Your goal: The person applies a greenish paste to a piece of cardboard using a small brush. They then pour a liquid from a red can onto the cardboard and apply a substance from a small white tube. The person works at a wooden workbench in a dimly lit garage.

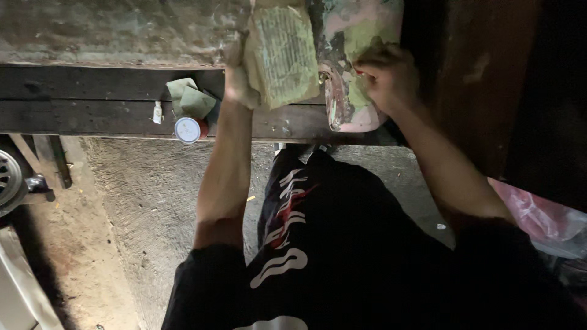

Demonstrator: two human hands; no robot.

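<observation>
Left hand: the left hand (239, 82) is closed around the left edge of a folded sheet of worn sandpaper (282, 54), thumb side toward the sheet, pressing it against the bench (92, 107).
Right hand: the right hand (385, 76) rests with fingers curled down on a curved painted panel (351, 91); whether the fingertips pinch anything small I cannot tell.
Sandpaper: yellowish green, ribbed and frayed at the edges, standing upright at the far middle of the view, touching the left edge of the panel.
Panel: a rounded part covered in patchy pink, green and pale filler, lying at the far right of the bench with its near rim hanging over the bench edge.
Bench: dark wooden planks running left to right across the far part of the view, with a stained, dusty surface (110, 30) beyond them.
Round tin: a small round tin (188, 129) with a pale blue lid and a red side sits at the near edge of the bench, left of the left forearm.
Folded paper: a green folded scrap (192, 98) lies just behind the tin.
Small tube: a little white tube (158, 112) lies to the left of the scrap.
Floor: rough concrete floor (147, 201) below the bench, sandy toward the left.
Wheel: part of a wheel (8, 180) shows at the far left edge.
Bag: a pink plastic bag (538, 220) lies on the right, near the right elbow.
Clothing: black shorts (318, 208) with a white and red print.
</observation>
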